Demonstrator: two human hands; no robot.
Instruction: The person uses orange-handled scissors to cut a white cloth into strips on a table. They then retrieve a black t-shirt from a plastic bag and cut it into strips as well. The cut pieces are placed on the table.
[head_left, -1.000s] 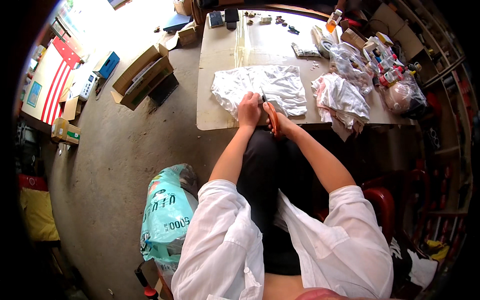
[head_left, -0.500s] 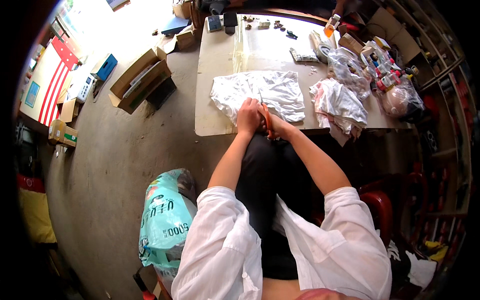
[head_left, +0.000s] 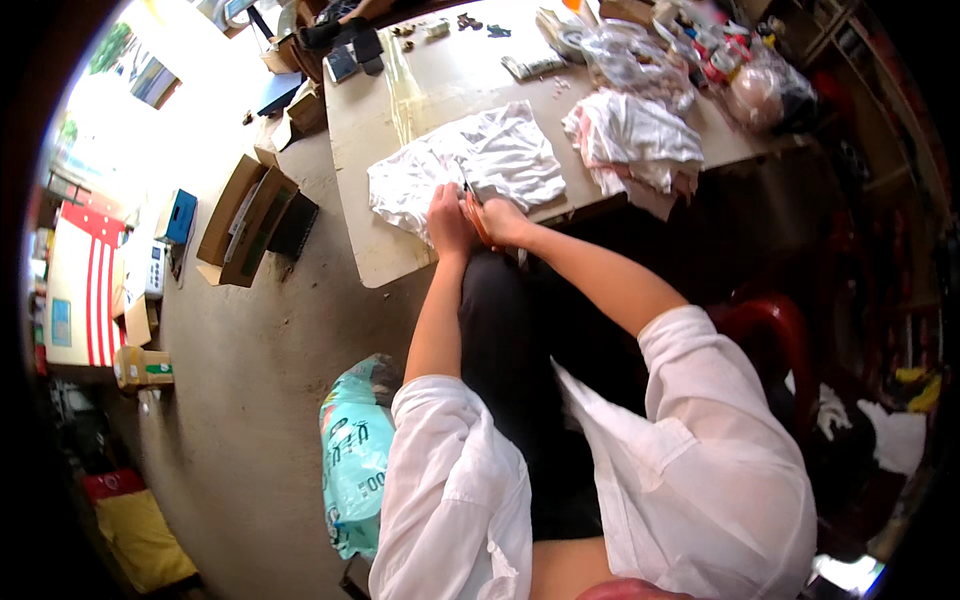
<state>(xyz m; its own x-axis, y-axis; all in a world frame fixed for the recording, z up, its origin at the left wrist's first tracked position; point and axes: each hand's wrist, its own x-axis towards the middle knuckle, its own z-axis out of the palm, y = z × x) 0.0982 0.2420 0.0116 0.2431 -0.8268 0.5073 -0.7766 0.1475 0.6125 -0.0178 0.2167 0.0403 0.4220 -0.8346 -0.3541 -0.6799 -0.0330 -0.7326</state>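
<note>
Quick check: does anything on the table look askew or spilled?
Slightly: the crumpled cloth pile, right of the spread white cloth, droops over the near edge of the table, so it looks untidy. No spill is obvious.

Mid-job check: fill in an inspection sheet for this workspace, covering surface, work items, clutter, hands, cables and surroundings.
Surface: pale table, a strip of clear tape running along it.
Work items: white cloth, wrinkled, near the table's front edge; orange-handled scissors, blades at the cloth; whether they are cutting is unclear.
Clutter: cloth pile to the right; plastic bags beyond it.
Hands: right hand holds the scissors; left hand at the cloth's near edge, grip unclear.
Cables: nothing clearly seen.
Surroundings: open cardboard box and teal bag on the left; red chair on the right.
</note>
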